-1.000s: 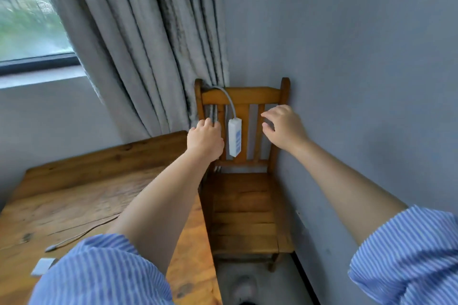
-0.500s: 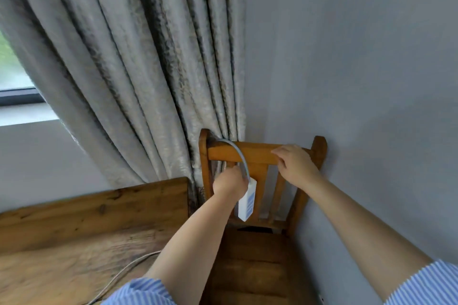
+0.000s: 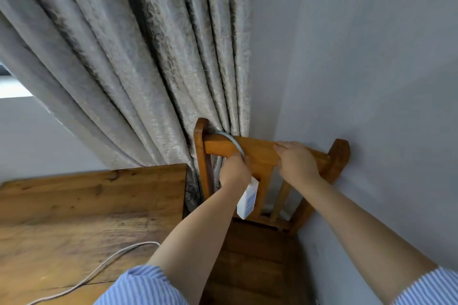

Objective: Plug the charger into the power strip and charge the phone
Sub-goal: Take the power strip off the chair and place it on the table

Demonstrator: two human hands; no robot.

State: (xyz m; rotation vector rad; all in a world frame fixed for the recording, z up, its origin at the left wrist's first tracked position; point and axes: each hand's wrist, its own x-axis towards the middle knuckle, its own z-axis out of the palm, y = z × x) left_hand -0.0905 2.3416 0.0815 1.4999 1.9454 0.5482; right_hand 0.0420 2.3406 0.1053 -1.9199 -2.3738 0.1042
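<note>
A white power strip (image 3: pixel 247 201) hangs by its grey cord (image 3: pixel 233 142) over the top rail of a wooden chair (image 3: pixel 257 153). My left hand (image 3: pixel 234 172) is closed around the strip's upper end, where the cord enters it. My right hand (image 3: pixel 296 163) grips the chair's top rail just to the right. A pale charger cable (image 3: pixel 104 265) trails across the wooden table (image 3: pixel 86 205) at lower left. No phone or charger plug shows.
A grey curtain (image 3: pixel 138 57) hangs behind the chair and table. A plain grey wall (image 3: pixel 371 82) runs close along the chair's right side. The chair seat (image 3: pixel 257 265) lies below my arms, wedged between table and wall.
The view has moved closer and tilted up. My left hand went from beside the strip to closed on its top. My right hand came down onto the chair rail.
</note>
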